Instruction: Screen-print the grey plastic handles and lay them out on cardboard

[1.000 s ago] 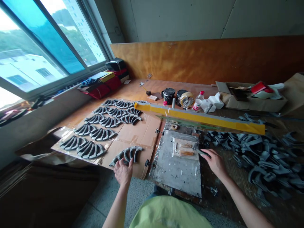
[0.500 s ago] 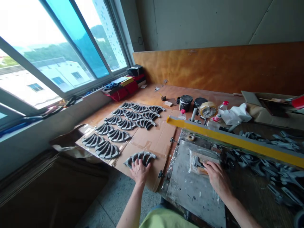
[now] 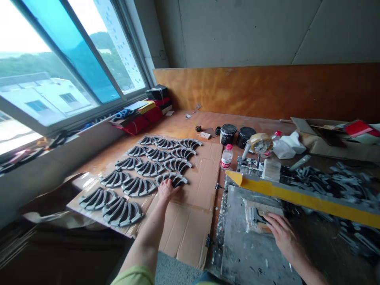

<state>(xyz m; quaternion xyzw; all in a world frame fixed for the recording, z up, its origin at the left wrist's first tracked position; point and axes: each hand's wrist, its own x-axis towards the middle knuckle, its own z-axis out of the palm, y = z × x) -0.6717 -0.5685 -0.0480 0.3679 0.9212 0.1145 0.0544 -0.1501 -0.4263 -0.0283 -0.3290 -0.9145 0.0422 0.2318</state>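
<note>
My left hand point(image 3: 168, 191) reaches over the cardboard sheet point(image 3: 192, 206), its fingers and thumb closed round the near edge of a fan-shaped set of grey curved parts point(image 3: 175, 180). Several similar fans point(image 3: 139, 186) lie in slanting rows to the left of it and behind it. To the right, a single grey handle-shaped part point(image 3: 254, 215) lies on a small taped block point(image 3: 249, 229) on a dark, paint-spotted board point(image 3: 237, 249). The fingers of my right hand point(image 3: 280, 227) pinch this part's right end.
A yellow-and-grey bar point(image 3: 276, 190) crosses behind the board. Loose grey parts point(image 3: 332, 182) are heaped at the right. Behind stand black tubs point(image 3: 228, 133), a red-capped bottle point(image 3: 227, 157), a tape roll point(image 3: 261, 143) and an open carton point(image 3: 320, 146). Small black clamps point(image 3: 208, 240) edge the table.
My left hand and its fan of grey parts have moved from the cardboard's front edge up beside the other fans. My right hand stays at the handle-shaped part. The view has shifted.
</note>
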